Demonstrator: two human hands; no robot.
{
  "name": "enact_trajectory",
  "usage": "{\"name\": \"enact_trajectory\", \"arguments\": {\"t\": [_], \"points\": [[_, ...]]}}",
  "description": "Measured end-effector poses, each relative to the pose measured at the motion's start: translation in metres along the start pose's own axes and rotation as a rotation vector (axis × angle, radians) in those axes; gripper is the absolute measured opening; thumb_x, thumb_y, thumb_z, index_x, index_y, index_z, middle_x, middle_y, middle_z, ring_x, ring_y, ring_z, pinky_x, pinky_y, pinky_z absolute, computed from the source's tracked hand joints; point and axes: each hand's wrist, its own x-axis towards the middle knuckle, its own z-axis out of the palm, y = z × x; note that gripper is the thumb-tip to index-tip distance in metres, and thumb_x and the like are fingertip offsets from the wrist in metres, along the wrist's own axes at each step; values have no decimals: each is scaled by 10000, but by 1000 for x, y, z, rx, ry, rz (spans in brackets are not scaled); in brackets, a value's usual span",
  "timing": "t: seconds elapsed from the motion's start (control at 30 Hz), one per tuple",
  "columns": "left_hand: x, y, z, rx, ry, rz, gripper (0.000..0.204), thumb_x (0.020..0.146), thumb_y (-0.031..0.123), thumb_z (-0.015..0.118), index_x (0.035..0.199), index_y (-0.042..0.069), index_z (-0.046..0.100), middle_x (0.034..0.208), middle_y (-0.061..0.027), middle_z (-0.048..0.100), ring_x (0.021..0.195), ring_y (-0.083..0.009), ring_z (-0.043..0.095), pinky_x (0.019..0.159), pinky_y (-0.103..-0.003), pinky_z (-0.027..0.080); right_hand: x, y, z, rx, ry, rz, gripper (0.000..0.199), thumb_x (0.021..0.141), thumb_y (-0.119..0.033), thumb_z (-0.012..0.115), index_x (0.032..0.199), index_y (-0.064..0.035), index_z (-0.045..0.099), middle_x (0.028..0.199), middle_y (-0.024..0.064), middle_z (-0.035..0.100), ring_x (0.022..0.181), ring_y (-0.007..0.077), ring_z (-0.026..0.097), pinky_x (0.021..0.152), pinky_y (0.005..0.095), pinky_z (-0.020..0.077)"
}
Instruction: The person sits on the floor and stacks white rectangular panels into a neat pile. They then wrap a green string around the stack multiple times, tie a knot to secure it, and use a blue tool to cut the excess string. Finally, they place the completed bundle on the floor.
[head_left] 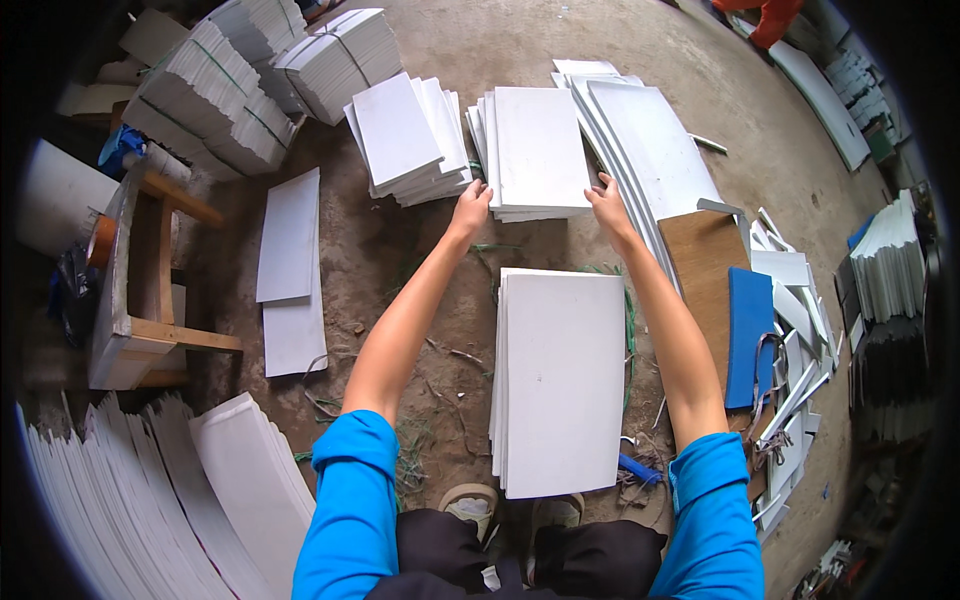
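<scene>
White sheet stack (538,150) | left hand (471,208), right hand (608,203) fingers curled on near corners

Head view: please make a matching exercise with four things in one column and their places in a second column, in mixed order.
Things:
1. left hand
2. blue board
3. wooden stool
4. near stack

Places:
A. on the ground between the forearms
B. at the left, beside two flat sheets
C. at the right, next to a brown board
D. on the near left corner of the far stack

Pairs: 1-D, 2-C, 3-B, 4-A
</scene>
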Motion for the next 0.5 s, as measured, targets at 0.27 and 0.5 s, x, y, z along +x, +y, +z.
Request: {"name": "enact_trajectory", "arguments": {"t": [0.27, 0.5], "points": [[24, -7, 11, -145, 13, -23, 555, 838, 266, 490, 1270, -33, 311, 1251, -189, 407, 1112, -232, 429, 907, -305, 349, 18, -5, 5, -42, 19, -15, 575, 778, -154, 535, 1274, -51, 264, 1144, 196, 485, 1067, 304, 466, 907, 373, 356], [44, -41, 18, 33, 123, -29, 450, 807, 272, 514, 1189, 48, 437, 1126, -171, 509, 1014, -248, 502, 843, -317, 395, 25, 3, 13, -58, 49, 21, 635, 756, -171, 590, 1266, -17, 243, 1155, 230, 451, 1079, 311, 448, 900, 361, 369]]}}
